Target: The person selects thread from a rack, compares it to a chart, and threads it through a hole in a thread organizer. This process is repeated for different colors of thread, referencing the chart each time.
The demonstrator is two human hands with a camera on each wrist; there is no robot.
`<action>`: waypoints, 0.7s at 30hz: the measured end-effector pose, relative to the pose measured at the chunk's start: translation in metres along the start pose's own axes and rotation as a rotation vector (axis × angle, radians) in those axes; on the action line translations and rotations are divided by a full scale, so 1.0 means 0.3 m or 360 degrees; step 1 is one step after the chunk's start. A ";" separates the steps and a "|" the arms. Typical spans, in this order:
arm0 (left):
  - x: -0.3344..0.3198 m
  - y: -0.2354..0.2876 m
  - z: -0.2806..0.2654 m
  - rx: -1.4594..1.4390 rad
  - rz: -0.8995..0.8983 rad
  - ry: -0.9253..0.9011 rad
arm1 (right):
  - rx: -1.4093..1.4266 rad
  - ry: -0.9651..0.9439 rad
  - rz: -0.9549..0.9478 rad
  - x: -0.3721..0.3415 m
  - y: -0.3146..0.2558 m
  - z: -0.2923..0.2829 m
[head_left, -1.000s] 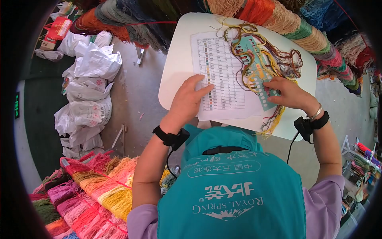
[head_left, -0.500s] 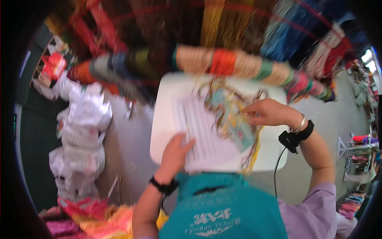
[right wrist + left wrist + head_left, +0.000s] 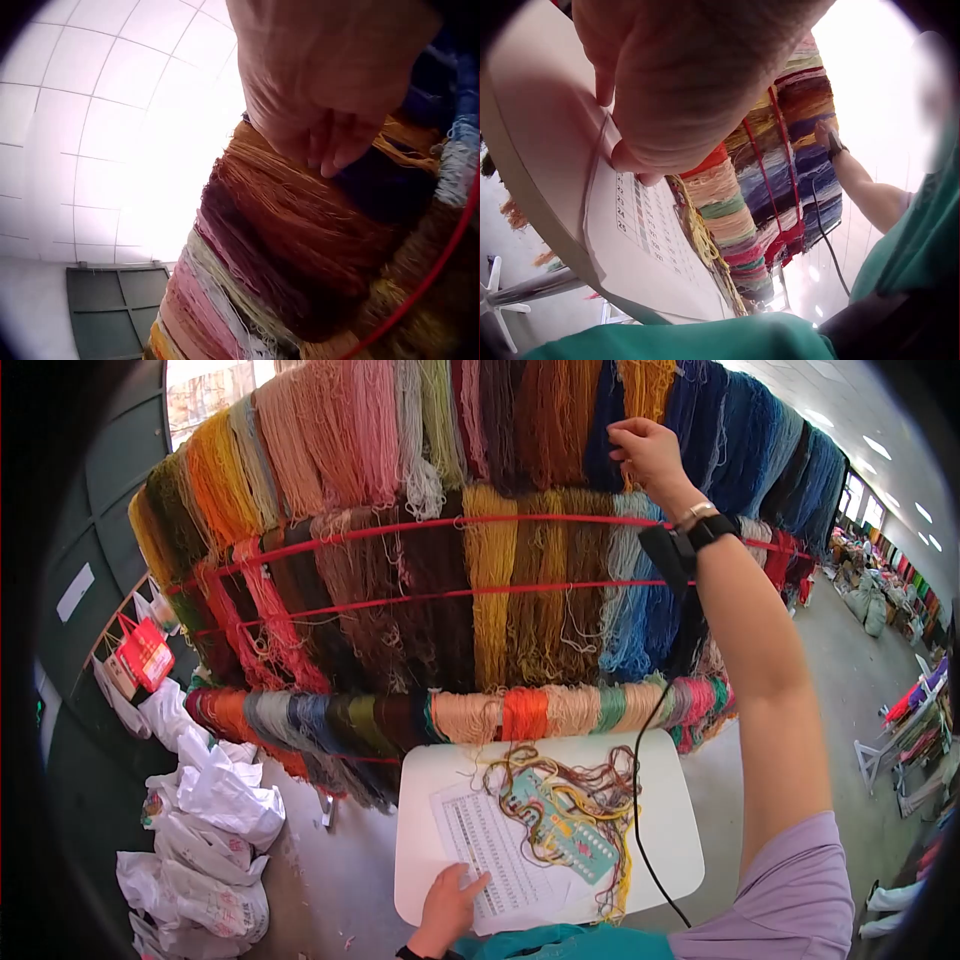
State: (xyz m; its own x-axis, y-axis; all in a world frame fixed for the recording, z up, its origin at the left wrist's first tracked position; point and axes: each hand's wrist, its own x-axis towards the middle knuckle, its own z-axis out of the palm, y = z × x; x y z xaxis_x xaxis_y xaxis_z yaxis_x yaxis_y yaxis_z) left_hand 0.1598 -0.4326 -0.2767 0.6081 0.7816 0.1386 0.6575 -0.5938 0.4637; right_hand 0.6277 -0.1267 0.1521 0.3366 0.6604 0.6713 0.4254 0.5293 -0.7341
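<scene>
My left hand [image 3: 448,912] rests on the printed sheet [image 3: 520,895], fingers extended over the table of numbers and small colour swatches. In the left wrist view, its fingertips touch the sheet [image 3: 656,240] near the edge. My right hand [image 3: 652,458] is raised to the top row of hanging yarn, thumb and fingers bent close together. It overlaps a navy skein [image 3: 603,460] and a golden-orange skein [image 3: 645,388]. The right wrist view puts its fingertips [image 3: 328,166] close over navy and rust-brown yarn [image 3: 277,195]; I cannot tell if they pinch a strand.
A teal card with punched holes [image 3: 590,857] and tangled threads lies on the white board [image 3: 660,850]. Skeins hang in tiers behind red cords [image 3: 420,595]. White plastic bags [image 3: 215,885] stand on the left. A black cable [image 3: 640,790] trails from my right wrist.
My right hand has left the teal card and risen to the top row of skeins. The head view has tilted up, bringing the yarn rack into sight. My left hand has stayed on the sheet.
</scene>
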 end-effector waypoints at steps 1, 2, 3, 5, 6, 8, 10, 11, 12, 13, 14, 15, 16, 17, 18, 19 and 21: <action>0.003 0.002 -0.006 -0.0022 0.0008 -0.0009 | 0.0006 0.0054 -0.0030 0.032 -0.005 0.023; 0.005 0.012 -0.009 0.0010 -0.0004 0.0005 | 0.0011 0.0106 -0.0059 0.061 -0.012 0.046; 0.007 0.021 -0.015 0.0006 0.0004 0.0010 | 0.0017 0.0158 -0.0086 0.088 -0.017 0.068; 0.011 0.049 -0.040 -0.0004 0.0012 0.0013 | 0.0062 0.0214 -0.0117 0.143 -0.020 0.102; 0.015 0.054 -0.045 -0.0020 0.0002 0.0013 | 0.0066 0.0233 -0.0135 0.168 -0.020 0.116; 0.021 0.060 -0.050 -0.0054 -0.0023 0.0014 | 0.0018 0.0296 -0.0164 0.207 -0.020 0.139; 0.028 0.064 -0.051 -0.0112 -0.0072 0.0000 | -0.0088 0.0353 -0.0140 0.239 -0.013 0.152; 0.030 0.064 -0.050 -0.0141 -0.0096 -0.0007 | -0.0142 0.0382 -0.0128 0.255 -0.005 0.156; 0.029 0.062 -0.049 -0.0114 -0.0078 -0.0001 | -0.0162 0.0387 -0.0118 0.269 0.002 0.156; 0.026 0.061 -0.047 -0.0087 -0.0061 0.0003 | -0.0183 0.0392 -0.0106 0.277 0.004 0.156; 0.024 0.061 -0.048 -0.0060 -0.0044 0.0005 | -0.0204 0.0397 -0.0093 0.282 0.009 0.155; 0.025 0.064 -0.050 -0.0105 -0.0081 0.0006 | -0.0130 0.0384 -0.0088 0.285 0.014 0.153; 0.028 0.069 -0.054 -0.0150 -0.0117 0.0007 | -0.0057 0.0372 -0.0082 0.281 0.014 0.151; 0.030 0.072 -0.056 -0.0196 -0.0153 0.0006 | 0.0015 0.0360 -0.0076 0.277 0.015 0.150; 0.028 0.073 -0.057 -0.0171 -0.0123 0.0015 | 0.0113 0.0347 -0.0059 0.268 0.018 0.145; 0.026 0.072 -0.058 -0.0147 -0.0092 0.0023 | 0.0211 0.0334 -0.0041 0.248 0.011 0.138; 0.024 0.073 -0.060 -0.0129 -0.0050 0.0042 | 0.0374 0.0298 -0.0017 0.219 0.004 0.126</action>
State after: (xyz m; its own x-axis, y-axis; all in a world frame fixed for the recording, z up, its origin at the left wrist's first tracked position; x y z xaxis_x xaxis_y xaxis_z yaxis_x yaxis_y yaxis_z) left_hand 0.1706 -0.4366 -0.2499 0.5751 0.8050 0.1454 0.6372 -0.5523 0.5376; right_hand 0.6185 -0.0624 0.1914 0.4916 0.5561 0.6702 0.2310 0.6588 -0.7160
